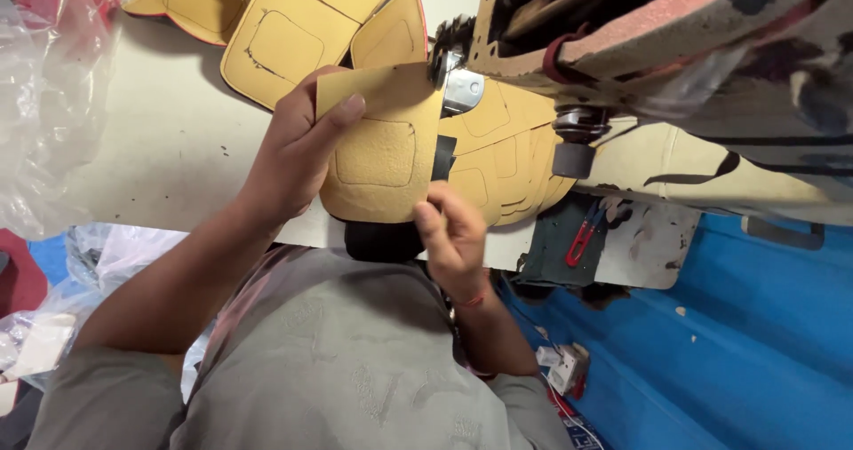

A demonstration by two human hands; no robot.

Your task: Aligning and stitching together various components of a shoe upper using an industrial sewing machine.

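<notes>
**A:** Head view: your sewing machine (675,50) fills the upper right, over a pale table (160,148). What lies on it?

**B:** Tan cut panels (293,32) fan out at the top, and more stack under the machine's presser foot (462,90).

**A:** And your hands?

**B:** Your left hand (293,152) grips one tan panel (382,148) by its upper edge, thumb on top. Your right hand (453,232) pinches its lower edge. That panel sits just left of the foot, touching the stack.
</notes>
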